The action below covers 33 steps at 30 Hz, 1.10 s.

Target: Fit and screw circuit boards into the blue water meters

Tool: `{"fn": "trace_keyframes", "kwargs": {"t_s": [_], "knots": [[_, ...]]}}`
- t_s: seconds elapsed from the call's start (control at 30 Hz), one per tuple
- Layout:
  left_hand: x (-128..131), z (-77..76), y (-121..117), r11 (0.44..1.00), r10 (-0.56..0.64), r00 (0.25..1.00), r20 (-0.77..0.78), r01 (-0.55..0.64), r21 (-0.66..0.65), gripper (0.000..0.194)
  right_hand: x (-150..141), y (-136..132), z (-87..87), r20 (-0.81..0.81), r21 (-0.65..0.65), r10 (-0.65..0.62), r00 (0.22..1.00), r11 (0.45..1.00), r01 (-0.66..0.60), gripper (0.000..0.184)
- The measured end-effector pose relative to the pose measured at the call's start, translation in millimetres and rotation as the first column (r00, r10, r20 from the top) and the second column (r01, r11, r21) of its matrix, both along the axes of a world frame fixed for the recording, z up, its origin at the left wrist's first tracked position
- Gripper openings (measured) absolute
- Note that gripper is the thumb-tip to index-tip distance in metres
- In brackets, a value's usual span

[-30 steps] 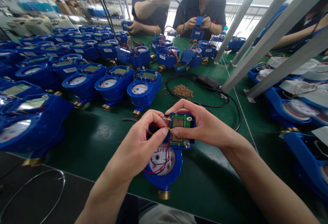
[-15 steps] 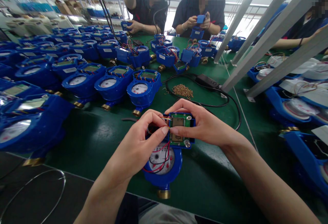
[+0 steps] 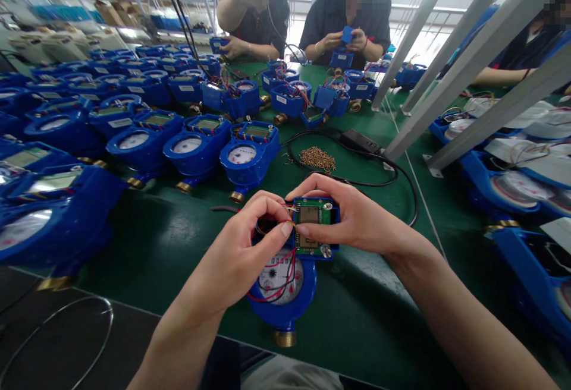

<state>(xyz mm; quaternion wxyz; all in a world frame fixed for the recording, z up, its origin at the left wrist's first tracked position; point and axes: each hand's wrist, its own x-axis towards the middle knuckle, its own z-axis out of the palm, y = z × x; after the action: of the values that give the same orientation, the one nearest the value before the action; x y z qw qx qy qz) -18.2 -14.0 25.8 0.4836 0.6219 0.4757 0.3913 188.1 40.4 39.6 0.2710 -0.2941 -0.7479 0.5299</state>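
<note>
Left hand (image 3: 243, 247): thumb and forefinger pinched together on thin coloured wires (image 3: 292, 222) at the left edge of the circuit board.
Right hand (image 3: 357, 214): gripping the circuit board (image 3: 327, 234) in its blue housing, thumb across the display (image 3: 308, 214), fingers curled over the far side.
Water meter (image 3: 308, 298): on the bench (image 3: 370, 313) between the forearms, round dial (image 3: 280, 280) towards the person, brass fitting (image 3: 284, 338) pointing to the near edge; the circuit board sits just beyond the dial.
Red and black leads (image 3: 293, 265): looped over the dial, running up to the circuit board.
Near left: a large blue meter (image 3: 84, 205) with a display and a dial, near the bench edge.
Right side: more blue meters (image 3: 521, 259), some with white parts and loose wires on top.
Beyond the hands: a heap of small brass-coloured screws (image 3: 317, 159), with a black cable (image 3: 413, 191) curving around its right side to a black power strip (image 3: 360, 140).
Left and middle: rows of blue meters (image 3: 247, 167), many with displays showing.
Right of middle: slanting grey metal posts (image 3: 430, 57).
Across the bench: two people in dark shirts (image 3: 348, 18), each handling blue parts; a third person's arm (image 3: 504, 76) at far right.
Background: loaded shelves (image 3: 129, 6) at left.
</note>
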Motion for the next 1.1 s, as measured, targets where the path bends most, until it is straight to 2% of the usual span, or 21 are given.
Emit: {"fn": "trace_keyframes", "kwargs": {"t_s": [0.17, 0.5, 0.83, 1.1], "knots": [[3.3, -5.1, -3.3, 0.997, 0.041, 0.998, 0.038, -0.044, 0.068, 0.009, 0.0, -0.9, -0.5, 0.03, -0.013, -0.011, 0.999, 1.0, 0.011, 0.038], [5.4, -3.8, -1.2, 0.997, 0.053, 0.999, 0.002, -0.053, 0.052, 0.008, -1.9, -0.4, -1.8, -0.015, -0.067, -0.036, 0.999, 0.997, 0.035, 0.034], [6.7, -2.6, -2.7, 0.995, 0.065, 0.997, -0.048, -0.061, 0.078, 0.007, 2.5, 2.6, 0.4, 0.002, 0.007, 0.01, 1.0, 1.0, -0.01, 0.035], [4.8, -7.8, -4.3, 0.991, 0.082, 0.996, -0.019, -0.08, 0.109, 0.008, 2.5, 2.2, 1.7, 0.034, 0.058, -0.005, 0.999, 0.998, 0.003, 0.034]]}}
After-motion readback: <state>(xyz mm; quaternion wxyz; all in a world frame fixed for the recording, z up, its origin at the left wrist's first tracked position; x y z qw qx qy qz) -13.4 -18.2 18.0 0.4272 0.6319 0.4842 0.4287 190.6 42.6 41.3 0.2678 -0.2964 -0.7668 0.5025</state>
